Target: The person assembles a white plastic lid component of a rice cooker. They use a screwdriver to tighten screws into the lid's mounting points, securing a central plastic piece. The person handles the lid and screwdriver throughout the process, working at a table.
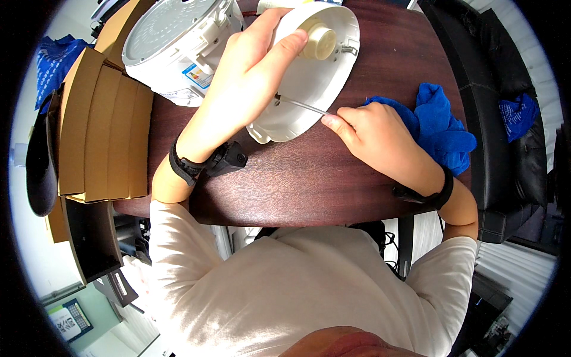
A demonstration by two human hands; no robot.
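A white plastic lid [303,89], seemingly from a rice cooker, is held tilted over the table with its hollow inner side facing me. My left hand [250,71] is closed on it, the thumb resting beside a round cream-coloured knob [321,43]. My right hand [380,140] grips a screwdriver, whose handle is hidden inside the fingers. Its thin metal shaft [303,106] points left, and the tip is at a small fitting on the lid's lower left, close to my left palm. A metal bracket [350,50] sits at the lid's right edge.
At the back left stands the white rice cooker body [184,50] with a grey panel on top. Cardboard boxes [104,125] line the left side. A blue cloth [437,128] lies on the dark wooden table [279,190], right of my right hand. Beyond it is a black sofa [493,119].
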